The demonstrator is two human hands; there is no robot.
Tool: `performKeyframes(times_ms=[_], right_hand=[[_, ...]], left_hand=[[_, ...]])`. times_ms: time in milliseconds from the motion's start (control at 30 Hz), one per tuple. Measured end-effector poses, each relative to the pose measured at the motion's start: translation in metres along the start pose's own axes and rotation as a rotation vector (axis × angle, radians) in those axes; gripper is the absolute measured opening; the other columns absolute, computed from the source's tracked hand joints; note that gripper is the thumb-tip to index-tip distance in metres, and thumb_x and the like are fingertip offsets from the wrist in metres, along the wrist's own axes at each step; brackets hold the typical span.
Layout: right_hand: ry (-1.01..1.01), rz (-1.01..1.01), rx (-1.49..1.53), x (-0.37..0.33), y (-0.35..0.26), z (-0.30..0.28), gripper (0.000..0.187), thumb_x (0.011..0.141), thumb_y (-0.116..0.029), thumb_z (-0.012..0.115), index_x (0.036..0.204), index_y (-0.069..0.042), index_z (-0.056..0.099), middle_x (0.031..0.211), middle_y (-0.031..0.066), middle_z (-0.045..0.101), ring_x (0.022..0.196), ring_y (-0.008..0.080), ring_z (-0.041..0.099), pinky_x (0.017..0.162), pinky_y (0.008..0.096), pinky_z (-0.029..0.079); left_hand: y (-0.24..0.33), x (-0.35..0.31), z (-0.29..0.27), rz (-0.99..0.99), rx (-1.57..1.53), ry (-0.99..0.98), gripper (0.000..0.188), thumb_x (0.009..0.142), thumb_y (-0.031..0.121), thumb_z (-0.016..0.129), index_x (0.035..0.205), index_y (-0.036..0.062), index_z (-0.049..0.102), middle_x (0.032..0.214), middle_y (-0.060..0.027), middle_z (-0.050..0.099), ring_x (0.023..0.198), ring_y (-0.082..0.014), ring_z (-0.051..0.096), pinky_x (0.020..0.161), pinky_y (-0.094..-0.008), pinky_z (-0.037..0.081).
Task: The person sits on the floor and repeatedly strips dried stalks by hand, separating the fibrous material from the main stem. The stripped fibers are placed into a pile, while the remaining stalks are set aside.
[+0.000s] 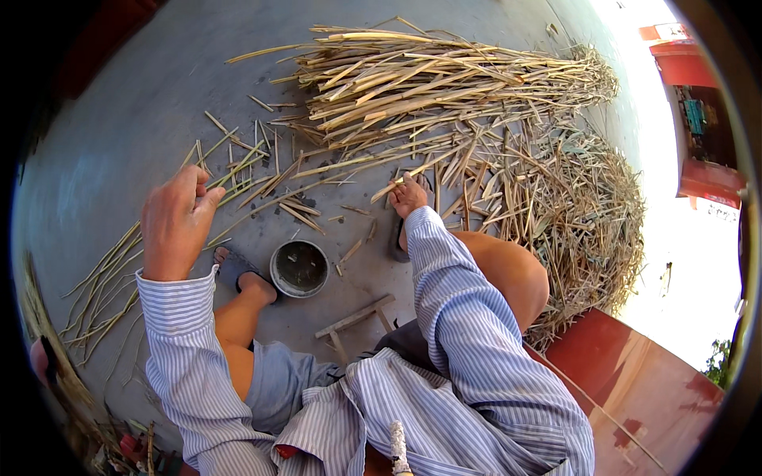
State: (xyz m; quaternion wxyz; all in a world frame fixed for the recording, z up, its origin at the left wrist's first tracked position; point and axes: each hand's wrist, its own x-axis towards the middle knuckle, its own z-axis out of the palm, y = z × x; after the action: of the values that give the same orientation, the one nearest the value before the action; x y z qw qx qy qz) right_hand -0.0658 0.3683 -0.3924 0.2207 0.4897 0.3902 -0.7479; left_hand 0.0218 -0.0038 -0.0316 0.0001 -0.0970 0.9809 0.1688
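Observation:
My left hand (176, 222) is raised over the concrete floor, its fingers pinched on thin green-yellow strips (230, 170) that run away from it to the upper right. My right hand (408, 195) reaches forward and closes on a pale split reed stalk (389, 190) at the near edge of a big bundle of dry reed stalks (444, 79). Both arms wear blue-and-white striped sleeves. My bare knees and sandalled feet show below the hands.
A small round grey bowl (299, 268) stands between my feet. A small wooden stool (355, 319) lies near it. Loose strips (103, 285) lie at left, a heap of dry trimmings (587, 214) at right, and a red surface (635, 381) at lower right.

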Motion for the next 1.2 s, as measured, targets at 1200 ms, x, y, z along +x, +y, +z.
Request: performKeyframes(times_ms=[1200], right_hand=[[-0.795,-0.285,-0.414,-0.298,0.044,0.152,0.028,0.093,-0.034,0.065,0.097,-0.006,0.061,0.089,0.0061,0.07,0.077,0.0132,0.067,0.069,0.0265,0.054]], left_hand=[[0.034,-0.044,0.015,0.427,-0.085,0.246,0.025,0.074,0.027,0.075,0.076,0.0073,0.06,0.07,-0.0066,0.062,0.071,-0.0235,0.061,0.067,-0.0389,0.045]])
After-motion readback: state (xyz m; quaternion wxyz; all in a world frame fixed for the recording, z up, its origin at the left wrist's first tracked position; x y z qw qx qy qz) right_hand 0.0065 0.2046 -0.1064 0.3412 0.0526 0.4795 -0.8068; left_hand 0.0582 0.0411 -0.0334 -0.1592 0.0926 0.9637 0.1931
